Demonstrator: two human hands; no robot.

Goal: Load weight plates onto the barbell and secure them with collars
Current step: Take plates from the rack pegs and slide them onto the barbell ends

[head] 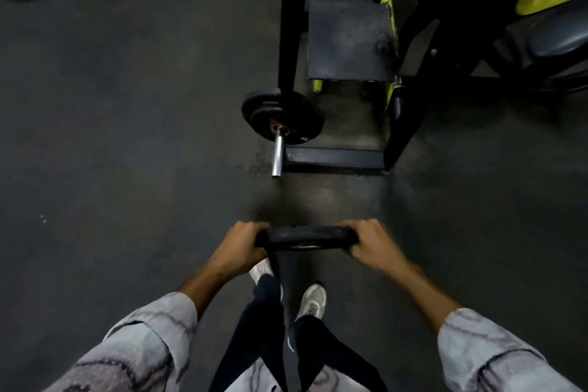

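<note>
Near centre, black weight plate [305,237] carried edge-on, long axis left to right, gripped at its ends by left hand [240,245] and right hand [372,243] (knuckles up). Farther off, barbell sleeve [277,153] pointing near, loaded plates [283,116] behind.

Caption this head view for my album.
Both hands, left hand and right hand, carry a plate toward the barbell sleeve.

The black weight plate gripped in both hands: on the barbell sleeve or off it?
Off: the black weight plate is short of the bare steel sleeve.
</note>
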